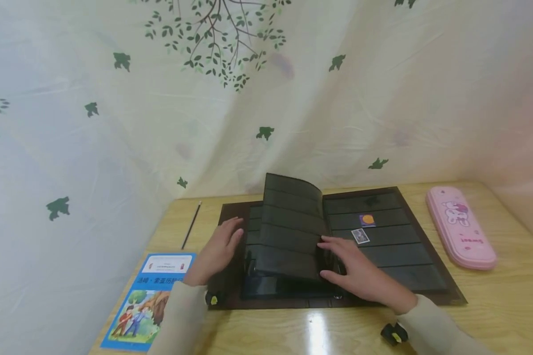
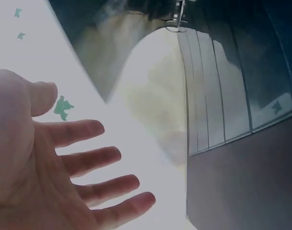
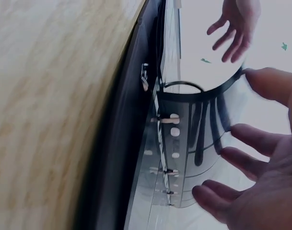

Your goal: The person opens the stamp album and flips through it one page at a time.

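Note:
A ring-bound stamp album (image 1: 455,295) lies spread out on the table, with black pocketed pages. One black page (image 1: 293,222) stands up from the rings and curves toward the left. My right hand (image 1: 360,271) touches this page near the binding; in the right wrist view the thumb (image 3: 270,84) is at its edge and the fingertips meet its face. Over the album's left side is my left hand (image 1: 217,251), palm facing the raised page, fingers extended and holding nothing. On the right-hand page sit a purple stamp with an orange disc (image 1: 367,220) and a black-and-white stamp (image 1: 361,236).
A blue picture book (image 1: 133,340) lies at the left, partly under the left sleeve. Behind it is a dark pencil (image 1: 191,225). To the album's right rests a pink pencil case (image 1: 462,229). A leaf-patterned cloth (image 1: 293,98) hangs behind the table.

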`<state>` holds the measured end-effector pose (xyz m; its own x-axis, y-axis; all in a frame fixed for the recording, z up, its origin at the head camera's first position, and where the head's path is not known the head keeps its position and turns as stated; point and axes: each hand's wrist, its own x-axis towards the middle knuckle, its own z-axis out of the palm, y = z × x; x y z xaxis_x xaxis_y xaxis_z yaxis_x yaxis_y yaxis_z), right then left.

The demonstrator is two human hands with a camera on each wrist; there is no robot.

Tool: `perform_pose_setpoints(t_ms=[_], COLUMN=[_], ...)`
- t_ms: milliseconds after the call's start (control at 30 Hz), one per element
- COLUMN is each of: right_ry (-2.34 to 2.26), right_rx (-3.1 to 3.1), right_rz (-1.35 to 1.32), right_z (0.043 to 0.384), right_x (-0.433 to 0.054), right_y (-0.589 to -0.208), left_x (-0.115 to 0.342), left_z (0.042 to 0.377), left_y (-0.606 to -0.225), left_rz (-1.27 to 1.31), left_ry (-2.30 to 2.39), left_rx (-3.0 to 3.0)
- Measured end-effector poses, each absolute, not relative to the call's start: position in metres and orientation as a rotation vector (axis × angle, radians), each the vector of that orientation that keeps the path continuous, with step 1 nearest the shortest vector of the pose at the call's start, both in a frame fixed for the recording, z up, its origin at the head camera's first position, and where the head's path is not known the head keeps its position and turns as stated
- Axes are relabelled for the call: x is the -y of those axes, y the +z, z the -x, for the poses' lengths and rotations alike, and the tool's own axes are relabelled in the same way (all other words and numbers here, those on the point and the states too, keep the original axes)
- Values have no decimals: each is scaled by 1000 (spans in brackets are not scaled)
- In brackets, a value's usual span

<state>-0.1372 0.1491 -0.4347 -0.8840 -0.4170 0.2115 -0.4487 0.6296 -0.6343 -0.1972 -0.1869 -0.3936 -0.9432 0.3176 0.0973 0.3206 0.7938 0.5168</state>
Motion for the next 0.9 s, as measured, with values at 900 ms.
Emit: perform_pose_setpoints(t_ms=[900], right_ry=[1079], right_rx=[2937], right_rz=[-892], right_z=[141], right_x=[-155], right_y=[-430], left_x=[147], left_z=[185], left_y=[-438], left_rz=[555], left_ry=[-374], left_rx=[3362])
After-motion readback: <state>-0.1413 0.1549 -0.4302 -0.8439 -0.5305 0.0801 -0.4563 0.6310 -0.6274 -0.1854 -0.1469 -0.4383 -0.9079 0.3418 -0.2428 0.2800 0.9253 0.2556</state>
